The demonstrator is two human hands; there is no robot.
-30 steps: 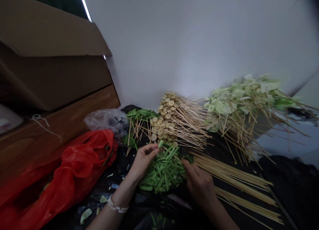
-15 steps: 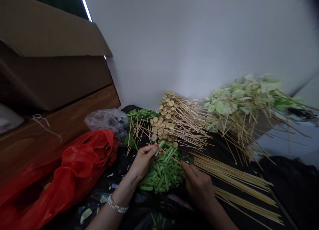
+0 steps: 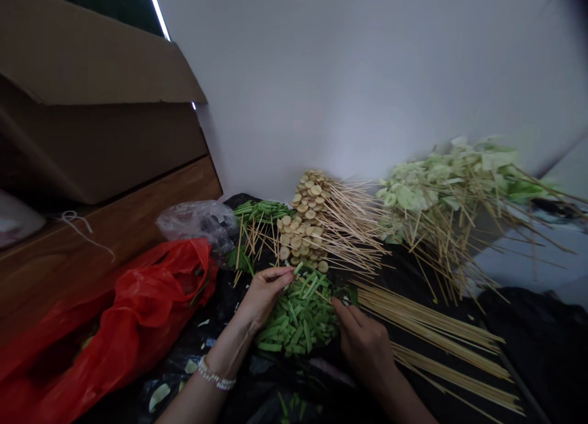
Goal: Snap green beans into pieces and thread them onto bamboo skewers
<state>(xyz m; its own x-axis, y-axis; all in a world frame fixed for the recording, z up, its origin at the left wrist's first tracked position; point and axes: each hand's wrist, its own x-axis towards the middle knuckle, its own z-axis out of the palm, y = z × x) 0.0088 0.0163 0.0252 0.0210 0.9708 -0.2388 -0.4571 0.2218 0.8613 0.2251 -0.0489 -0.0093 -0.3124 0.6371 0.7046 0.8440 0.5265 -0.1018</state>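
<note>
My left hand (image 3: 269, 292), with a beaded bracelet at the wrist, pinches a short green vegetable piece (image 3: 298, 268) between thumb and fingers. My right hand (image 3: 362, 332) is closed on a thin wooden skewer (image 3: 321, 296), whose far end points left at that piece. Whether the tip has gone into the piece is too small to tell. Below and between both hands lies a heap of cut green vegetable pieces (image 3: 298, 326). Loose bare skewers (image 3: 432, 323) lie side by side to the right of my right hand.
Behind the heap are skewered round pale slices (image 3: 305, 237) and skewered green pieces (image 3: 264, 211). Skewers of leafy cabbage (image 3: 441, 179) are piled at the right, against the wall. A red plastic bag (image 3: 147, 295), a clear bag (image 3: 199, 225) and a cardboard box (image 3: 101, 136) stand left.
The green piece in my left hand has tilted and now shows less above the fingertips. My right hand has shifted very slightly left with the skewer.
</note>
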